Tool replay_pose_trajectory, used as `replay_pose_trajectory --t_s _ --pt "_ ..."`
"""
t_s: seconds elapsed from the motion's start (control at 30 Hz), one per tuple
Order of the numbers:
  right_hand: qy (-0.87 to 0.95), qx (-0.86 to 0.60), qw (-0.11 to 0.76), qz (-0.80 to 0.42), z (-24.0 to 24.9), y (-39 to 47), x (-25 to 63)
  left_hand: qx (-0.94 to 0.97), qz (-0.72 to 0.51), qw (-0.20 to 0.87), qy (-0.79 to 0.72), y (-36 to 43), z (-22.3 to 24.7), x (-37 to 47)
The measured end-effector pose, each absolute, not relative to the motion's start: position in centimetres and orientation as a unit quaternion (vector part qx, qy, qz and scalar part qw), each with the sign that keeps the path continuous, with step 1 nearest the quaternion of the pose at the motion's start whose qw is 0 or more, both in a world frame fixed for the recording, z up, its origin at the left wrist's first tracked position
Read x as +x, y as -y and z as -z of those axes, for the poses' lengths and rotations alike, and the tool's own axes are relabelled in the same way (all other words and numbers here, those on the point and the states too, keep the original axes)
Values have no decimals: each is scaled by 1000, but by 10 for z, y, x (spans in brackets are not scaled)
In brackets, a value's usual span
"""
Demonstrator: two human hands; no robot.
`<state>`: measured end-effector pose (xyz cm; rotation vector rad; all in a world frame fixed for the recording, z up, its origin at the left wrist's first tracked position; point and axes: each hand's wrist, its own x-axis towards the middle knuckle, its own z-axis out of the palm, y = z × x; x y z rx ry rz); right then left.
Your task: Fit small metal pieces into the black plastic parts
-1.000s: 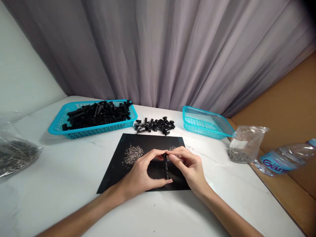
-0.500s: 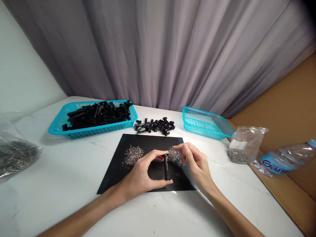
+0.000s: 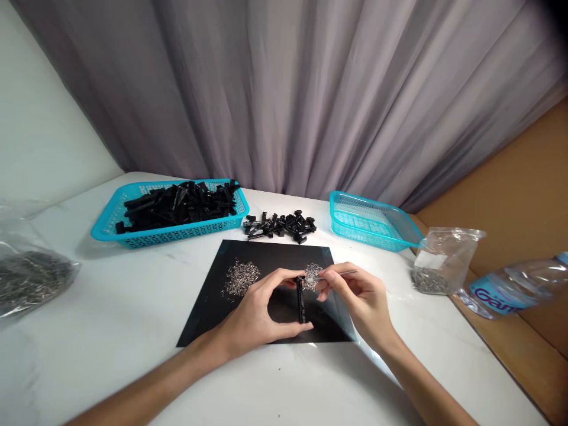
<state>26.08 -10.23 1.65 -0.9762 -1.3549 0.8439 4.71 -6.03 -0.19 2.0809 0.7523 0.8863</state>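
Upright between the thumb and fingers of my left hand (image 3: 252, 310) is a slim black plastic part (image 3: 301, 300), held at its top and bottom ends. My right hand (image 3: 361, 299) pinches a thin metal rod-like tool (image 3: 345, 273), its tip pointing left at the upper end of the part. Whether the tip touches the part I cannot tell. Both hands are above a black mat (image 3: 266, 253). A pile of small metal pins (image 3: 242, 277) lies on the mat's left side. A second pile of small metal pieces (image 3: 313, 273) is partly behind my right fingers.
A blue basket (image 3: 186, 229) full of black parts stands at the back left. Loose black parts (image 3: 281, 226) lie behind the mat. At the back right are a blue tray (image 3: 373, 232), a bag of metal pieces (image 3: 432, 278) and a bottle (image 3: 501, 290). Another bag (image 3: 35, 278) lies left.
My right hand has turned and shifted slightly, and the thin metal tool now shows in its pinch, pointing at the part's top. My left hand still holds the black part in nearly the same place.
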Motion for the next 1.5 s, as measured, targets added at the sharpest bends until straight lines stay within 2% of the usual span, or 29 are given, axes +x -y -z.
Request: replay_pose_trajectory --t_s 0.37,0.53,0.63,0.77,1.17,1.33,1.4,1.5 --pt "577 -423 605 -350 -13 102 261 811 -349 364 -296 60 3 47" --pt "602 -409 589 -351 -10 103 260 764 -405 411 -290 59 1 49" --pt "635 -402 572 -327 -9 104 259 760 -385 435 -291 58 -3 49" --pt "661 -401 558 -302 -9 105 258 780 -353 400 -327 62 -7 49" --pt "702 -394 532 -261 -7 110 255 772 -385 370 -344 63 -5 52" --pt "640 -449 600 -170 -12 110 251 746 -397 401 -354 65 -7 54" --pt "607 -470 612 -191 -12 111 249 736 -399 413 -360 65 -7 54" --pt "630 -486 555 -243 -10 112 242 721 -401 432 -364 63 -7 53"
